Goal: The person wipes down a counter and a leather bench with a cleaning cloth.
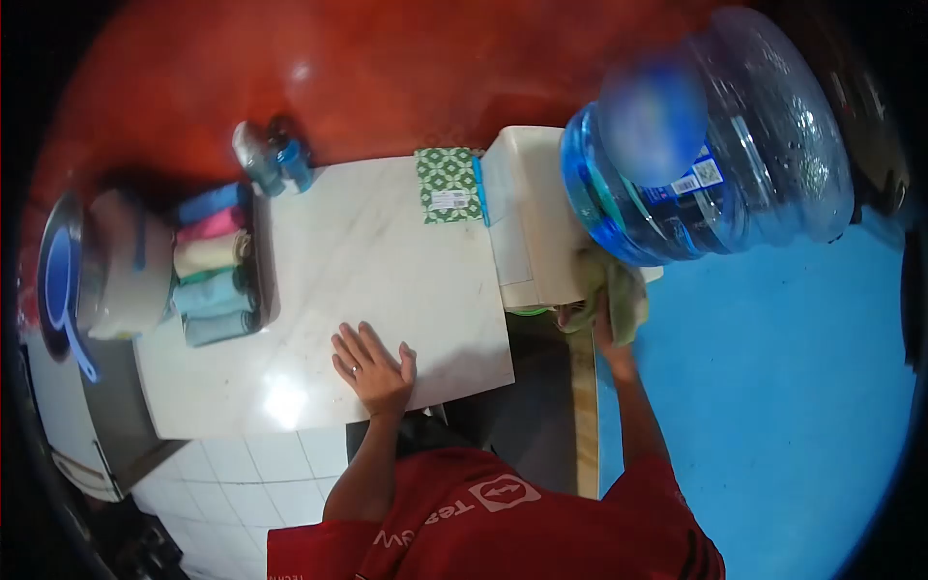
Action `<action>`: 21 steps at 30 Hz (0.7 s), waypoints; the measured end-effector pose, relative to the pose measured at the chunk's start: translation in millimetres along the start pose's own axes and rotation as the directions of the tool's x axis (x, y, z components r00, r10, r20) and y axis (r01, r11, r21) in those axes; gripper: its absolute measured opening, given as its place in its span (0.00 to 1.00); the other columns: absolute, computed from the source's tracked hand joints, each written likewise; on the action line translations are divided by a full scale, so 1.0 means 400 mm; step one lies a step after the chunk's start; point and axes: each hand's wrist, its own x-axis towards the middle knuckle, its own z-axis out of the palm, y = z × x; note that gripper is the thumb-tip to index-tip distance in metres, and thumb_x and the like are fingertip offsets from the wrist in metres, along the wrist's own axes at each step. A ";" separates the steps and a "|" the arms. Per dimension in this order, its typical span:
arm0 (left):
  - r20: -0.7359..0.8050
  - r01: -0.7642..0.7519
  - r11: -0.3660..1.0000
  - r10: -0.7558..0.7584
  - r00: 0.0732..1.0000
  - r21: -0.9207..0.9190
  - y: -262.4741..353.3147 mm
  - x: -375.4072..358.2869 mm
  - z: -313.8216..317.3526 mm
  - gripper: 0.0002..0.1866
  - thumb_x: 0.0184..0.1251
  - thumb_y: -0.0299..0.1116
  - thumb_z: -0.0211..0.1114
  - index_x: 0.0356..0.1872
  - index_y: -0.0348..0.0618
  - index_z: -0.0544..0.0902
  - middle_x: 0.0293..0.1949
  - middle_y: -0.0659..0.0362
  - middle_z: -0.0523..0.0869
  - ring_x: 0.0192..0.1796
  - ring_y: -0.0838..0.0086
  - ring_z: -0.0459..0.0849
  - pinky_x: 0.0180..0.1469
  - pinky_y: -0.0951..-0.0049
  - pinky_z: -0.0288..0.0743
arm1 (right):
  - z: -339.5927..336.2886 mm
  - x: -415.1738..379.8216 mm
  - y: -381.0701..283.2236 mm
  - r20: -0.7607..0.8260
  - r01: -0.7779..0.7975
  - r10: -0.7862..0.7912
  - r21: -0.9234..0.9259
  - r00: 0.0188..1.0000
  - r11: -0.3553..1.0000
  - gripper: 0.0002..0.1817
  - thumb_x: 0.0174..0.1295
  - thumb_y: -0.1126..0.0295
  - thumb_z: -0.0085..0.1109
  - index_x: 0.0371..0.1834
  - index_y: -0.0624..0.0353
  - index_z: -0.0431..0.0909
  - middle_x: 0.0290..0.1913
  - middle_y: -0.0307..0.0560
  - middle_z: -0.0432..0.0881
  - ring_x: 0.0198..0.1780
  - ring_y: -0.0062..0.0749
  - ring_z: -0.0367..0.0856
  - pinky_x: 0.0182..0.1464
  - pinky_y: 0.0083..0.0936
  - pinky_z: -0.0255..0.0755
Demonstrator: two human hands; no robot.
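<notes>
My left hand (374, 372) rests palm down on the white marbled tabletop (358, 251), fingers spread, with a ring on one finger. Held in my right hand (607, 340) is an olive-green cloth (626, 302), pressed against the front of a cream water dispenser (551, 213). The cloth hides most of those fingers. A large clear blue water bottle (754, 164) is mounted on the dispenser, lying sideways in this view.
Rolled cloths (217, 256) in several colours fill a dark tray at left. Two small bottles (271, 159) stand by the red wall. A green patterned booklet (449, 184) and a blue pen (480, 191) lie beside the dispenser. A blue strainer (63, 280) is far left.
</notes>
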 end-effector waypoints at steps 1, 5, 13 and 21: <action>-0.002 0.010 1.000 -0.010 1.000 0.021 0.004 -0.001 0.005 0.41 0.64 0.51 0.53 0.71 0.31 0.58 0.74 0.36 0.50 0.77 0.42 0.44 0.72 0.41 0.39 | 0.033 -0.033 0.098 -0.076 -0.178 0.185 0.097 0.980 0.979 0.24 0.61 0.71 0.59 0.61 0.63 0.72 0.56 0.57 0.78 0.57 0.49 0.76 0.59 0.37 0.67; -0.019 -0.013 0.997 0.015 1.000 0.078 0.019 -0.007 0.002 0.39 0.61 0.48 0.56 0.68 0.30 0.63 0.72 0.34 0.56 0.75 0.40 0.51 0.70 0.40 0.48 | 0.075 -0.122 0.501 0.069 -0.516 0.511 0.119 0.857 0.848 0.24 0.63 0.68 0.57 0.63 0.63 0.70 0.59 0.56 0.76 0.60 0.50 0.73 0.64 0.39 0.64; -0.124 -0.047 0.994 0.059 0.991 0.100 0.018 0.013 0.011 0.39 0.60 0.47 0.57 0.68 0.28 0.63 0.72 0.34 0.56 0.75 0.40 0.52 0.69 0.39 0.49 | 0.111 0.044 0.642 0.005 -0.661 0.663 0.077 0.749 0.746 0.23 0.66 0.68 0.52 0.63 0.64 0.69 0.60 0.58 0.75 0.62 0.48 0.72 0.65 0.36 0.63; 0.099 0.096 0.995 -0.099 0.990 0.032 0.012 -0.006 0.008 0.43 0.63 0.52 0.54 0.73 0.35 0.54 0.76 0.39 0.45 0.78 0.45 0.39 0.74 0.44 0.33 | 0.140 -0.081 0.026 -0.023 -0.394 0.399 0.113 0.917 0.912 0.22 0.69 0.67 0.47 0.64 0.65 0.69 0.60 0.60 0.75 0.63 0.45 0.72 0.66 0.34 0.63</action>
